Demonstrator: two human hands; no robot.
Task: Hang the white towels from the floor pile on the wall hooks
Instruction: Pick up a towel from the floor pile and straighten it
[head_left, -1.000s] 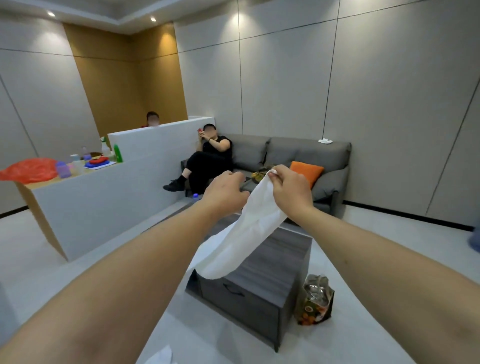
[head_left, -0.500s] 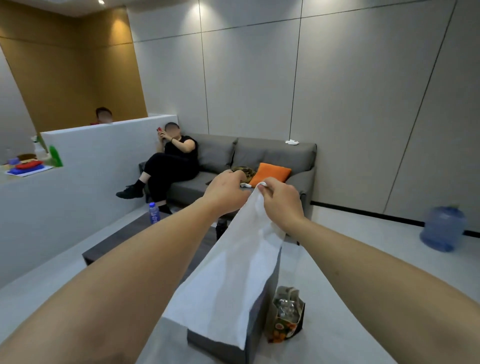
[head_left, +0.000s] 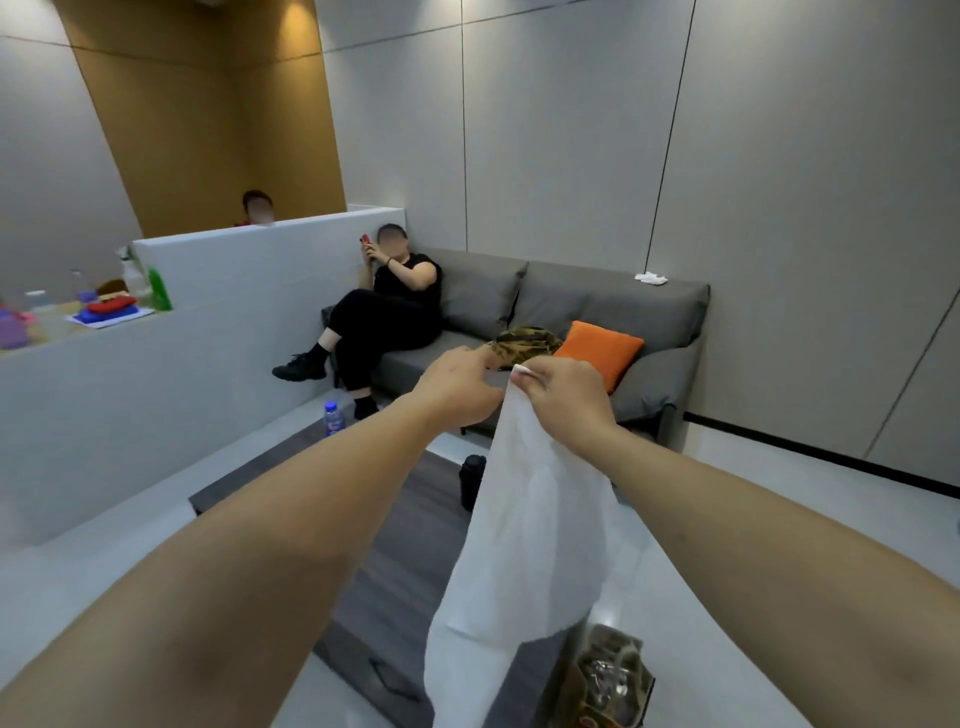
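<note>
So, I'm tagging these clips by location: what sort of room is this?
Probably an office lounge or reception area: a long grey fabric sofa with an orange cushion, a low dark wood coffee table, and a white partition counter against plain panelled walls.

Office lounge / reception-type room, prob. not a home. Evidence: grey panelled walls (head_left: 571, 156) w/ tan accent panel (head_left: 218, 114), grey sofa (head_left: 597, 312) w/ orange cushion (head_left: 597, 351), a person seated (head_left: 384, 317) on it w/ phone, low dark coffee table (head_left: 405, 545), white counter-style partition (head_left: 208, 322) w/ bottles + misc items on its ledge (blurry, can't ID). Second person (head_left: 257, 208) behind partition.
</note>
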